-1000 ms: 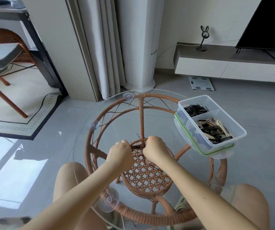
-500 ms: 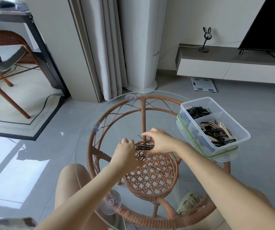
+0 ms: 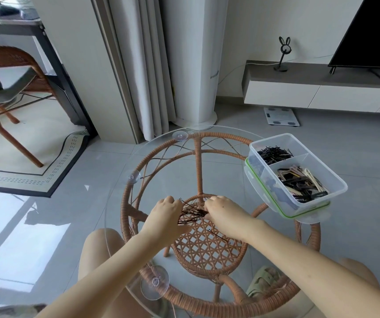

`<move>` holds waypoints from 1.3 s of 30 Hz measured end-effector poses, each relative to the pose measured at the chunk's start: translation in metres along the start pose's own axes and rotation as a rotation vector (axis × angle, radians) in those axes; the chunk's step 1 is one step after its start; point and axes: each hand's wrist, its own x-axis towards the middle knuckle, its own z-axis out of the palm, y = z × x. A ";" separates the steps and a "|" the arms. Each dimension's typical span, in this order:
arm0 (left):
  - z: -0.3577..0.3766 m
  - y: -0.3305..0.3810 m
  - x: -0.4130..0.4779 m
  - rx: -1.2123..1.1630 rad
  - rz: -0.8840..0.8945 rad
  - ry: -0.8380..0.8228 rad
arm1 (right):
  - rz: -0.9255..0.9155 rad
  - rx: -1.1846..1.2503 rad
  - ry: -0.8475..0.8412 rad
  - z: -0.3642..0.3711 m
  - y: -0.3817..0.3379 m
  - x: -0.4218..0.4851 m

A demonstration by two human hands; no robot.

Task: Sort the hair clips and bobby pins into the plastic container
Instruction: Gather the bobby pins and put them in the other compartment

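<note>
Though illegible, a mark (image 3: 191, 132) on the counter (image 3: 161, 171) rim beyond; left hand (image 3: 166, 212) and right hand (image 3: 223, 214) both pinching bobby pins (image 3: 192, 213).

I sit at the table (image 3: 218, 175), my knees under its near edge. My left grip (image 3: 166, 212) and my right grip (image 3: 223, 214) meet over the middle of the table, with the bundle of bobby pins (image 3: 192, 214) between them, pinched by both. A loose pin (image 3: 218, 236) lies just nearer to me, beside my right wrist. The plastic container (image 3: 319, 160) sits on its lid (image 3: 283, 213) at the table's right edge, well apart from both grips. Its far compartment holds a heap of pins (image 3: 274, 154) and its near one the hair clips (image 3: 299, 187). On the floor beyond the table lies a scale (image 3: 282, 115). A chair (image 3: 5, 72) stands far to the left.
</note>
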 end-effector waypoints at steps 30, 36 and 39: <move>-0.035 0.018 0.018 0.119 0.025 -0.229 | 0.231 -0.283 -0.100 -0.143 0.166 0.026; -0.083 0.064 0.062 -0.014 0.118 -0.129 | 0.232 -0.059 0.180 -0.141 0.194 0.014; -0.103 0.110 0.099 -0.082 0.241 -0.071 | 0.257 0.023 0.376 -0.140 0.204 0.001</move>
